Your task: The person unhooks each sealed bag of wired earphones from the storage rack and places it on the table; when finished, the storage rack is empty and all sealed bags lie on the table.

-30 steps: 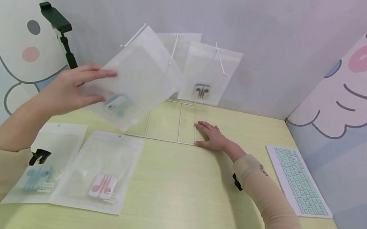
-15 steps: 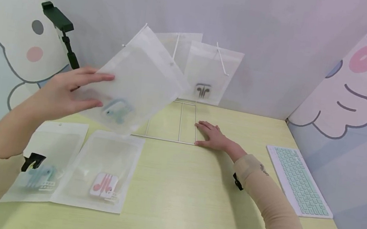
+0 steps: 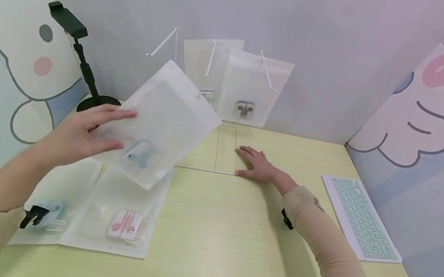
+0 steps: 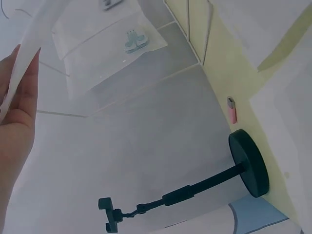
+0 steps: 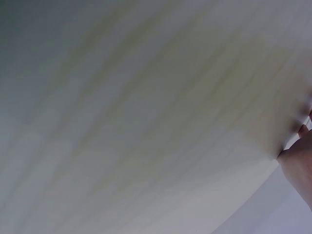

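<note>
My left hand [image 3: 93, 130] pinches the left edge of a frosted zip bag [image 3: 176, 110], tilted, with blue wired earphones [image 3: 140, 153] showing through near its bottom. In the left wrist view this bag is seen edge-on between thumb and fingers. Above it, a bare white hook [image 3: 162, 42] of the wire display rack [image 3: 217, 149] sticks out. Two more bags hang from the rack's other hooks; the right hanging bag [image 3: 259, 81] contains dark earphones [image 3: 244, 110]. My right hand [image 3: 258, 164] rests with spread fingers on the right front corner of the rack's base.
Two flat bags lie front left, one with pink earphones [image 3: 125, 224], one with light blue earphones [image 3: 51, 212], partly under my left arm. A black phone stand [image 3: 86, 70] stands back left, a small pink lighter-like item [image 4: 232, 110] beside it. A keyboard [image 3: 362, 219] lies right.
My left hand has brought the bag downward, away from the left hook, which now shows bare. More of the middle hanging bag is visible. My right hand has stayed on the rack's base.
</note>
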A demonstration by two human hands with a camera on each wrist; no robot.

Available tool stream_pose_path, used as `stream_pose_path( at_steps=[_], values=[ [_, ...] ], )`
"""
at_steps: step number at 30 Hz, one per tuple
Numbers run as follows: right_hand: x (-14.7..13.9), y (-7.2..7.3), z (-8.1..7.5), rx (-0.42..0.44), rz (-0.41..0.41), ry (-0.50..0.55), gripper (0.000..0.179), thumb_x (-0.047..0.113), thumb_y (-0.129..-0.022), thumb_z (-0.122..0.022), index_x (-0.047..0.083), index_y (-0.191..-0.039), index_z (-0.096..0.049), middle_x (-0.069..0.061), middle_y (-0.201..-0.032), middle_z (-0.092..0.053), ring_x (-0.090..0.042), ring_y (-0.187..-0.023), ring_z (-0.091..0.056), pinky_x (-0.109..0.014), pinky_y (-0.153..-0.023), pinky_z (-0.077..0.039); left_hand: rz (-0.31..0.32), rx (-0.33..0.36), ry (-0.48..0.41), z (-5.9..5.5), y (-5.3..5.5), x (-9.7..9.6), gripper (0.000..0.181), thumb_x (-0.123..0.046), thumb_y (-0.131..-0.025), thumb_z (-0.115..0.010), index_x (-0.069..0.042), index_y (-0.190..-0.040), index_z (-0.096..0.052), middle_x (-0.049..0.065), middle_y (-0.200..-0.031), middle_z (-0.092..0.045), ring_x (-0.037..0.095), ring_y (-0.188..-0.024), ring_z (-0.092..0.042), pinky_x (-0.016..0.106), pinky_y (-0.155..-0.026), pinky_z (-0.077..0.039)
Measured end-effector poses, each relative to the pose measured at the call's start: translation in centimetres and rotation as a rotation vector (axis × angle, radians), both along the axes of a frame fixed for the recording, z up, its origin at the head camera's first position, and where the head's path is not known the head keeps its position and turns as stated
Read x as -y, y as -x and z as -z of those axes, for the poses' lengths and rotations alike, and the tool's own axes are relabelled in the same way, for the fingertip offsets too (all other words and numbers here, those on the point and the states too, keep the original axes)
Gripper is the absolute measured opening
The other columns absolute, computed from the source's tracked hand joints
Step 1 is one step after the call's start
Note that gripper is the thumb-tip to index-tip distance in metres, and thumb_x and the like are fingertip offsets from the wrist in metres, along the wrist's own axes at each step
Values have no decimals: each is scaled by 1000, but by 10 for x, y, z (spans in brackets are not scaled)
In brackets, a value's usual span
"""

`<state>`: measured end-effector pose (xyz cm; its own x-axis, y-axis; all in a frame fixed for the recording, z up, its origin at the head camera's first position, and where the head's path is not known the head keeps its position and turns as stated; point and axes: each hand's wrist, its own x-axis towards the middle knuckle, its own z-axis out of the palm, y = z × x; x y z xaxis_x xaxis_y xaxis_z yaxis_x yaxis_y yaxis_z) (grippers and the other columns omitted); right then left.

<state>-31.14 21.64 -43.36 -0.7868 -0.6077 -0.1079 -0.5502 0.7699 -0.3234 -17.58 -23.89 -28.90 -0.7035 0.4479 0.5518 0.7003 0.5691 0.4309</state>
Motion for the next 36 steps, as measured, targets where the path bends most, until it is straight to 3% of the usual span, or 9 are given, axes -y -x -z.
stream_pose_path(
  at_steps=[5, 8, 10, 12, 17, 20, 22, 29, 36],
  values=[
    [-1, 1, 0, -6, -1, -4, 83, 51, -86, -62, 13, -150, -26, -13, -156, -20, -33, -143, -16, -66, -109, -6, -125, 210, -36, 13, -8, 5, 68, -6, -72, -81, -23, -133, -56, -10, -126, -52, -3, -99, -47, 2, -79, -36],
    [-1, 1, 1, -12, -8, -1, 83, 52, -86, -61, 12, -150, -26, -14, -155, -20, -34, -143, -16, -66, -108, -7, -186, 334, -44, 21, -14, 6, 68, -15, -76, -79, -26, -137, -52, 4, -137, -49, 13, -112, -48, 26, -95, -46],
    [-1, 0, 1, -11, -10, -3, 83, 52, -86, -61, 12, -150, -26, -14, -155, -20, -34, -143, -16, -66, -108, -7, -212, 405, -54, 26, -18, 5, 68, -21, -78, -78, -27, -139, -48, 10, -143, -44, 27, -123, -43, 49, -99, -42],
    [0, 0, 0, -4, -8, -8, 83, 52, -86, -61, 13, -150, -25, -13, -156, -19, -33, -143, -15, -66, -109, -7, -226, 453, -62, 31, -22, 5, 70, -25, -79, -77, -28, -141, -46, 13, -146, -40, 38, -130, -36, 67, -95, -33],
    [2, -1, -3, 10, 1, -14, 82, 49, -87, -62, 13, -150, -25, -12, -156, -18, -32, -144, -14, -65, -110, -6, -246, 523, -87, 45, -31, 0, 69, -29, -79, -77, -30, -141, -45, 8, -146, -41, 34, -134, -32, 56, -101, -35],
    [2, 0, -2, 9, 1, -24, 82, 50, -87, -62, 14, -151, -24, -12, -156, -18, -32, -144, -14, -64, -110, -5, -243, 563, -113, 52, -37, -5, 69, -30, -78, -77, -29, -140, -46, 8, -146, -41, 32, -133, -34, 55, -102, -35],
    [2, 1, -2, 9, 2, -27, 82, 50, -87, -61, 15, -151, -23, -11, -157, -17, -31, -144, -13, -63, -111, -5, -239, 596, -140, 56, -40, -9, 69, -31, -78, -77, -27, -140, -47, 9, -147, -40, 34, -134, -32, 63, -99, -31],
    [0, 4, 2, -7, -1, -34, 82, 51, -87, -60, 16, -151, -23, -10, -157, -17, -30, -144, -13, -64, -110, -6, -237, 715, -207, 65, -48, -27, 70, -34, -77, -78, -21, -139, -48, 9, -146, -42, 34, -138, -27, 61, -105, -27],
    [-1, 6, 3, -14, -5, -21, 83, 52, -85, -62, 16, -150, -26, -10, -156, -19, -30, -144, -14, -65, -110, -7, -249, 821, -230, 83, -60, -52, 67, -26, -76, -79, -21, -137, -51, 12, -144, -43, 31, -122, -47, 43, -89, -49]
  ],
)
